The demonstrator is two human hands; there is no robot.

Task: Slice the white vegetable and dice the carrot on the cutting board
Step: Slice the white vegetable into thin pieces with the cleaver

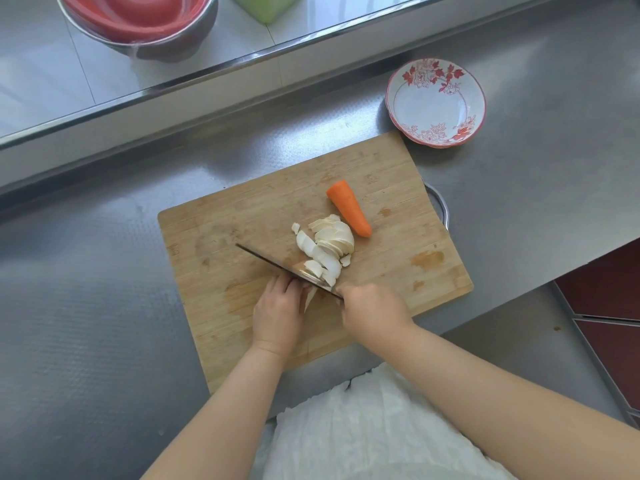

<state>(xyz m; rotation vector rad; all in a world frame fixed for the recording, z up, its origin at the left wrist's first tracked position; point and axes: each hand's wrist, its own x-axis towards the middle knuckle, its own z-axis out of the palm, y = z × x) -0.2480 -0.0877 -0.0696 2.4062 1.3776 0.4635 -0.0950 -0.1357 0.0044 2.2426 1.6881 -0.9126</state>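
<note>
A broad stainless-steel counter (pixel 104 289) with a fine embossed texture fills the view, stepping up at the back to a raised shiny ledge (pixel 194 77) where a steel bowl holding a red bowl (pixel 138 19) and a pale green container (pixel 266 5) stand. On the counter lies a rectangular light bamboo cutting board (pixel 242 216), stained in patches, and just beyond its far right corner sits an empty white dish with red flower print (pixel 435 102).

On the board, a fanned heap of thin white vegetable slices (pixel 329 244) lies mid-board, with a peeled orange carrot stub (pixel 349 207) just beside it, whole and uncut. A dark cleaver blade (pixel 277 263) stands edge-down against the near side of the heap. The right hand (pixel 374 313) is clenched around the handle, which it hides. The left hand (pixel 277 310) presses curled fingers on the last uncut white piece, right against the blade's flat.

The main risk appears to be those fingertips: the remaining piece looks small, so a slip or a tilted stroke could nick them. The board seems to rest directly on smooth metal and might skid under pressure, and loose slices could slide into the blade's path.
</note>
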